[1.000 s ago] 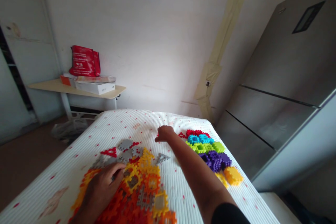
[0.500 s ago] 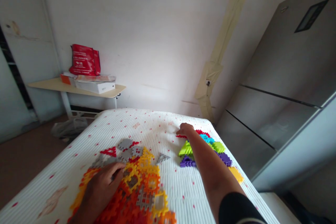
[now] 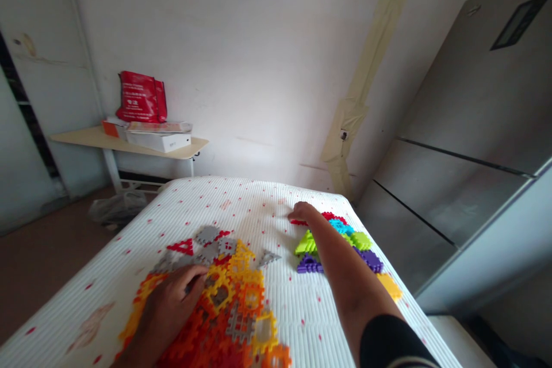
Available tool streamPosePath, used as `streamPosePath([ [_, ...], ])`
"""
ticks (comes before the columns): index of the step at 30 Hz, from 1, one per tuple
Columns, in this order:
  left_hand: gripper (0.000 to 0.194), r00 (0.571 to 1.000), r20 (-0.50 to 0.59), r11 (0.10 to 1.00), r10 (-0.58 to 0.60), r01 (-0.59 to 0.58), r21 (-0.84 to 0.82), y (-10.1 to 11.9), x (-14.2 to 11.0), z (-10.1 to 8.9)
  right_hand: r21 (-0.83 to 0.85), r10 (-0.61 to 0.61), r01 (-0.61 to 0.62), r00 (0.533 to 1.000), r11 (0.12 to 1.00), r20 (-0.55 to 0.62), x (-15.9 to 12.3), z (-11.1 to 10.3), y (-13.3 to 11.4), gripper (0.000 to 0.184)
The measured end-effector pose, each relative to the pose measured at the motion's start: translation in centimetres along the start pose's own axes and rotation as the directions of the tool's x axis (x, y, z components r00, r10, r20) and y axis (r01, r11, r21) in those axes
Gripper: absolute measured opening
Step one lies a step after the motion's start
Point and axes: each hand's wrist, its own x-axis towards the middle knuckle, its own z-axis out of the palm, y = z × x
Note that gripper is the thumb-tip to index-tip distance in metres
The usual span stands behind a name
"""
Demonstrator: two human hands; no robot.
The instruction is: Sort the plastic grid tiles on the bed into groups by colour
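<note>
My left hand (image 3: 175, 296) rests over a spread heap of toothed plastic building pieces, its fingers curled. Thumb and index tips come together beside a yellow ring-shaped piece (image 3: 219, 293); what lies between them, if anything, I cannot make out. Red and orange pieces (image 3: 202, 330) lie beneath and beside this hand. My right hand (image 3: 303, 211) reaches to the far side of the bed, closed over a flat red toothed piece (image 3: 298, 222), with the fingertips partly hidden. Near that forearm lie stacked lime-green triangles (image 3: 306, 243), purple triangles (image 3: 309, 264) and blue pieces (image 3: 340, 226).
Grey pieces (image 3: 208, 234), a red triangle (image 3: 181, 247) and a lone grey triangle (image 3: 269, 257) lie on the white ribbed bed cover (image 3: 241, 201). A yellow piece (image 3: 389, 286) sits near the right edge. Beyond are a refrigerator (image 3: 466, 126) and a side table (image 3: 86, 137) with a red bag (image 3: 142, 98).
The view has shifted slightly. Both hands stay in nearly the same places over the pieces, and no piece has visibly moved.
</note>
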Motion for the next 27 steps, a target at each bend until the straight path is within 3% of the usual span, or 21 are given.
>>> streamPosePath([
  [14,0.024,1.000,0.023,1.000,-0.005,0.005,-0.003,0.1,0.0,0.0,-0.065,0.050,-0.049,0.999,0.997,0.017,0.0,0.3,-0.4,0.054],
  [20,0.022,0.999,0.008,0.999,0.039,-0.039,-0.008,-0.1,0.1,0.2,-0.087,0.038,-0.037,0.999,0.996,0.012,-0.5,0.6,-0.5,0.050],
  [27,0.021,0.999,0.002,0.999,0.052,-0.052,0.002,0.2,-0.1,0.0,-0.120,-0.104,0.090,0.988,0.989,-0.113,-1.8,-1.5,-3.5,0.044],
])
